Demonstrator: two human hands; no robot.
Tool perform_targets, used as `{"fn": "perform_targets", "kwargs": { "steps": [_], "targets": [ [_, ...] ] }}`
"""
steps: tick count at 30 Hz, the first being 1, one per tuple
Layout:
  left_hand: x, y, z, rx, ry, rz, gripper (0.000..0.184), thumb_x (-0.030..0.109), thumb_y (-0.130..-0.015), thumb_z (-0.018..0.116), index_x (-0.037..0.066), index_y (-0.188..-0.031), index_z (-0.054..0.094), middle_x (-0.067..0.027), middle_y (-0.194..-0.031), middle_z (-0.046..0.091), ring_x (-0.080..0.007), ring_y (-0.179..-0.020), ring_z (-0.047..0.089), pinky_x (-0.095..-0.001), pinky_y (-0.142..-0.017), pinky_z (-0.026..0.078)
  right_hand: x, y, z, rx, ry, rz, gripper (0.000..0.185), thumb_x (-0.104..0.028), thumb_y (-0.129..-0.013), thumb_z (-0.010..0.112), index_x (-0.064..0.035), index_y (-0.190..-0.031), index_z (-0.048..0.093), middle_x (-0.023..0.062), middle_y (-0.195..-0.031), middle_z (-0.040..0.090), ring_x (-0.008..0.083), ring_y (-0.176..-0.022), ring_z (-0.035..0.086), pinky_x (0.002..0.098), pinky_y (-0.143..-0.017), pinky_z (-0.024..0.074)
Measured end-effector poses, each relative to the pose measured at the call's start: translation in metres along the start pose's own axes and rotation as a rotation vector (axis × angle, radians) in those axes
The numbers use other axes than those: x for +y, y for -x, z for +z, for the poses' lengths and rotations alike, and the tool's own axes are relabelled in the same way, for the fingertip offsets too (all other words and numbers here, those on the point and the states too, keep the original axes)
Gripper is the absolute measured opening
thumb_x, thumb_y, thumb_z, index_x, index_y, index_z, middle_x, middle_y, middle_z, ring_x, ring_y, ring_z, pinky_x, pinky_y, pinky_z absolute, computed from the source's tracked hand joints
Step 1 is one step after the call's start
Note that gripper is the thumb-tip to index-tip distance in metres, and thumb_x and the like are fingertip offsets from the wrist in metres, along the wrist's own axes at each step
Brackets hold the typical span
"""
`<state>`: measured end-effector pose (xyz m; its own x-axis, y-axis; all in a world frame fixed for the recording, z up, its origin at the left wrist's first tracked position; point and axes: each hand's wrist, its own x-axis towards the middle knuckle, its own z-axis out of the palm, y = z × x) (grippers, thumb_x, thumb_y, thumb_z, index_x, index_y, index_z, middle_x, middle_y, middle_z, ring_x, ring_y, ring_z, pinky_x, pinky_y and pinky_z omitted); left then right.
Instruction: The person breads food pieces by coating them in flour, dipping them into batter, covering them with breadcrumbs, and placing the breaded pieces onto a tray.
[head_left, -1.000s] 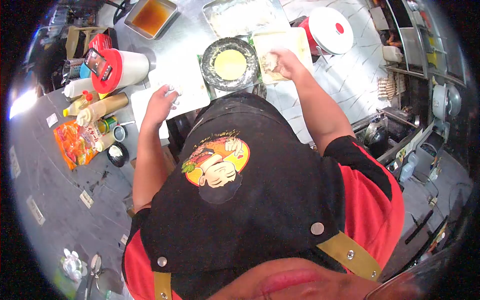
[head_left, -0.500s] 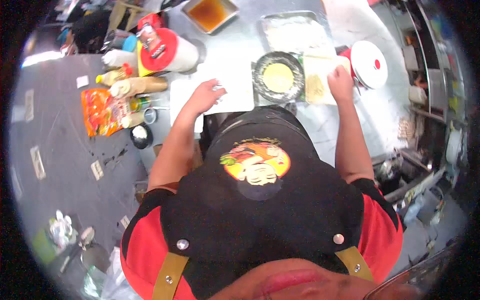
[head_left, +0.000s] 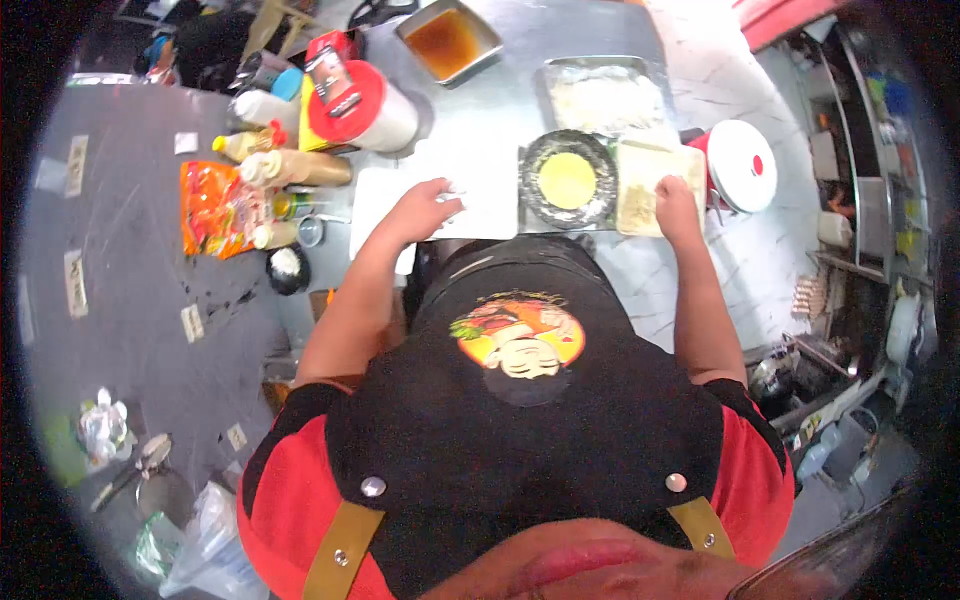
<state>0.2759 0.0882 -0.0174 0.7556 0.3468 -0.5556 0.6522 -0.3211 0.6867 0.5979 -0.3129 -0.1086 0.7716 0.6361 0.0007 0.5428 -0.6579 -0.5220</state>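
My left hand (head_left: 425,210) is low over a white cutting board (head_left: 490,210), fingers loosely curved and apart, with whitish bits at the fingertips. Over the right edge of a shallow tray of pale beige crumbs (head_left: 640,200) is my right hand (head_left: 677,200). Its fingers are curled closed, and whatever they hold, if anything, is hidden. Between the hands sits a dark round bowl (head_left: 538,205) of yellow liquid, its rim dusted with white powder. Behind the bowl and the crumbs stands a metal tray (head_left: 555,68) with white flour-like powder (head_left: 610,98).
A metal pan of brown liquid (head_left: 440,45) stands at the back. To the left are a red-lidded tub (head_left: 390,115), several sauce bottles (head_left: 310,168), an orange packet (head_left: 210,210) and a small black bowl (head_left: 288,280). A white round lid (head_left: 742,165) is at the right.
The view has shifted, so the table things appear slightly lower and further right. My right hand lies a little lower relative to the crumb tray. The left hand stays over the board.
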Motion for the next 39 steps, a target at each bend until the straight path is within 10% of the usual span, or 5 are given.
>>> {"fn": "perform_targets", "kwargs": {
  "steps": [8,15,22,32,39],
  "targets": [
    [0.011,0.003,0.023,-0.008,0.073,-0.038,0.036,0.027,-0.1,0.07,0.0,-0.125,0.071,-0.0072,-0.103,0.074,-0.0161,-0.086,0.069,-0.0338,-0.073,0.058,-0.016,-0.004,-0.017,-0.132,0.127,0.194,0.032,-0.031,-0.104,0.061,-0.0022,-0.095,0.07,0.0274,-0.099,0.074,0.0466,-0.092,0.071,0.0554,-0.084,0.0554],
    [0.041,0.004,0.054,0.064,0.05,-0.053,0.037,0.025,-0.099,0.071,0.0,-0.127,0.07,-0.0128,-0.1,0.077,-0.0199,-0.082,0.072,-0.0364,-0.075,0.059,0.039,-0.011,0.006,-0.036,-0.054,-0.32,0.022,-0.025,-0.098,0.064,-0.0043,-0.101,0.073,0.0178,-0.08,0.073,0.0423,-0.075,0.071,0.0527,-0.082,0.0576],
    [0.051,0.008,0.083,0.111,0.009,-0.062,0.043,0.027,-0.098,0.071,0.002,-0.133,0.07,-0.0132,-0.105,0.077,-0.0197,-0.082,0.072,-0.0354,-0.074,0.059,-0.023,-0.012,-0.105,-0.252,-0.406,-0.064,0.027,-0.018,-0.098,0.071,-0.008,-0.123,0.071,0.0114,-0.069,0.066,0.0244,-0.059,0.063,0.0375,-0.066,0.0537],
    [0.063,0.012,0.115,0.09,0.114,-0.258,0.046,0.028,-0.101,0.069,0.003,-0.14,0.067,-0.0087,-0.1,0.076,-0.0154,-0.077,0.067,-0.0325,-0.069,0.057,-0.098,0.032,-0.327,-0.155,-0.65,-0.988,0.038,-0.005,-0.088,0.077,-0.0055,-0.126,0.073,0.0026,-0.07,0.059,0.0147,-0.062,0.058,0.0337,-0.06,0.0467],
    [0.092,-0.002,0.121,0.123,0.048,-0.213,0.043,0.026,-0.101,0.069,0.0,-0.135,0.067,-0.0077,-0.096,0.074,-0.0152,-0.074,0.065,-0.0325,-0.07,0.056,-0.086,0.038,-0.362,-0.273,-0.62,-1.202,0.034,-0.008,-0.091,0.075,-0.0047,-0.125,0.073,0.0033,-0.075,0.062,0.0141,-0.067,0.061,0.033,-0.065,0.0493]
  ]
}}
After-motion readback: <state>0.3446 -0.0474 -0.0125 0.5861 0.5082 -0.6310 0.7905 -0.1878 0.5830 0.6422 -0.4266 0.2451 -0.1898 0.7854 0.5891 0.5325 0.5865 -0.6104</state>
